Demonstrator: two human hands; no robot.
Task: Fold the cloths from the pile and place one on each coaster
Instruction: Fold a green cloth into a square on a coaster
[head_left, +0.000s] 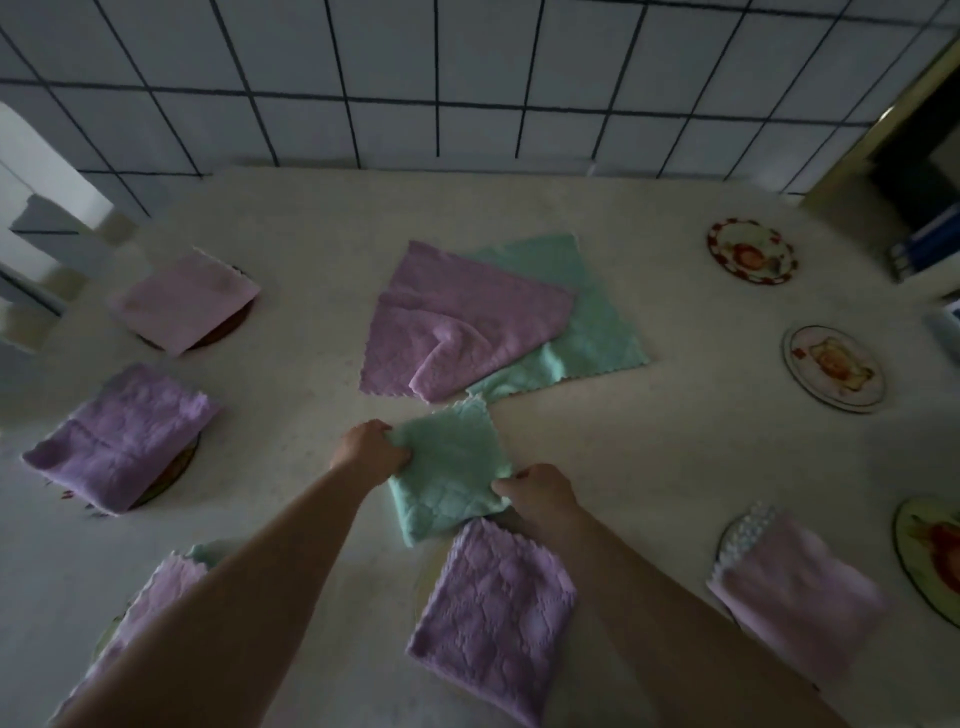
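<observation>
A folded green cloth (449, 470) lies in front of me on the table. My left hand (369, 447) grips its left edge and my right hand (540, 493) pinches its right corner. Behind it lies the pile: a pink cloth (457, 322) over a green cloth (592, 332). Folded cloths cover coasters at far left (184, 304), left (119, 436), near left (156, 603), near centre (498, 618) and right (795, 582). Bare coasters show at far right (751, 251), right (835, 368) and at the right edge (935, 556).
The pale table (649, 467) ends at a white tiled wall (467, 78) behind. A dark opening with a brass frame (883, 119) stands at the back right. White furniture (36, 182) sits beyond the table's left corner.
</observation>
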